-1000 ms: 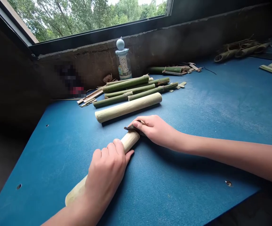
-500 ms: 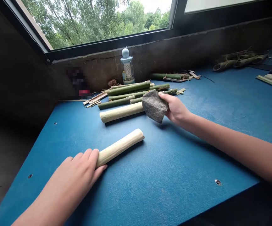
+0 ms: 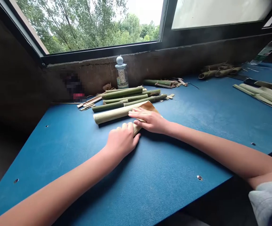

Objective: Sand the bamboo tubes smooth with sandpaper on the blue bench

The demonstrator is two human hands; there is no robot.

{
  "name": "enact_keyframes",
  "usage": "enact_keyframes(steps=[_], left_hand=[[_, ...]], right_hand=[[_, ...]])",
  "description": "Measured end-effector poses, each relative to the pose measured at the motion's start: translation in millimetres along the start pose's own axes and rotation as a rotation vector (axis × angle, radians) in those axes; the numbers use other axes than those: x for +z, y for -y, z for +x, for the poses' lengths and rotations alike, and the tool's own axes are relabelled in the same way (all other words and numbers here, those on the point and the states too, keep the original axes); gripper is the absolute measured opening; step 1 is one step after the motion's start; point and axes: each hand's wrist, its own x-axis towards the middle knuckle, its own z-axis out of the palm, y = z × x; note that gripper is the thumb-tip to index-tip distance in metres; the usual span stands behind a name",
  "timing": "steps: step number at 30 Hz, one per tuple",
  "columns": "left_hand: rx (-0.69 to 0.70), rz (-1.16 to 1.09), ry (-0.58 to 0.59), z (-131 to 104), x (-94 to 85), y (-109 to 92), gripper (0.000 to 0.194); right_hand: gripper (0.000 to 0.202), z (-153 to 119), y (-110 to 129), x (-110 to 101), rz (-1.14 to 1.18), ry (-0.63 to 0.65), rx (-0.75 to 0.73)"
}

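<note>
Blue tabletop (image 3: 136,188); left hand (image 3: 121,138), right hand (image 3: 151,121) mostly hiding gripped pale bamboo (image 3: 136,128).

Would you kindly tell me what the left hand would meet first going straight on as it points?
Most likely the right hand, just beyond the left hand, though the exact gap is hard to judge.
</note>
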Motion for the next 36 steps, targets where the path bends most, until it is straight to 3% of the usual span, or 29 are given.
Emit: enact_keyframes(steps=[4, 6, 10, 12, 18, 22, 24, 29, 33, 36], left_hand=[[0.008, 0.044, 0.043, -21.2, 0.7, 25.1, 0.049], [-0.003, 0.06, 0.075, -29.5, 3.4, 35.3, 0.054], [-0.041, 0.055, 0.125, -32.1, 11.2, 45.7, 0.058], [-0.059, 0.038, 0.143, -29.8, 14.3, 48.9, 0.057], [-0.095, -0.008, 0.182, -27.2, 18.4, 53.7, 0.057], [-0.069, -0.05, 0.18, -28.6, 20.2, 52.5, 0.055], [-0.065, -0.071, 0.171, -29.2, 20.1, 52.9, 0.054], [-0.01, -0.129, 0.152, -31.3, 18.7, 54.9, 0.049], [0.01, -0.151, 0.124, -33.0, 20.5, 54.9, 0.048], [0.004, -0.143, 0.112, -31.8, 16.8, 54.5, 0.049]], right_hand=[[0.043, 6.3, -20.9, -7.0, -0.158, -0.044, 0.079], [0.04, 6.6, -8.0, -1.5, -0.168, -0.075, 0.077], [0.038, 0.0, 39.3, 23.2, -0.103, -0.045, -0.177], [0.039, -2.2, 45.3, 28.6, -0.086, -0.036, -0.263], [0.036, 1.2, 19.9, 16.5, -0.175, -0.108, -0.064], [0.04, -0.1, 40.6, 25.3, -0.05, -0.039, -0.259], [0.04, -0.7, 39.4, 26.6, -0.056, -0.029, -0.288], [0.037, -1.8, 22.8, 20.5, -0.16, -0.118, 0.013], [0.043, -3.7, 42.3, 25.7, -0.037, 0.003, -0.171], [0.041, -2.2, 35.6, 24.0, -0.057, 0.019, -0.226]])
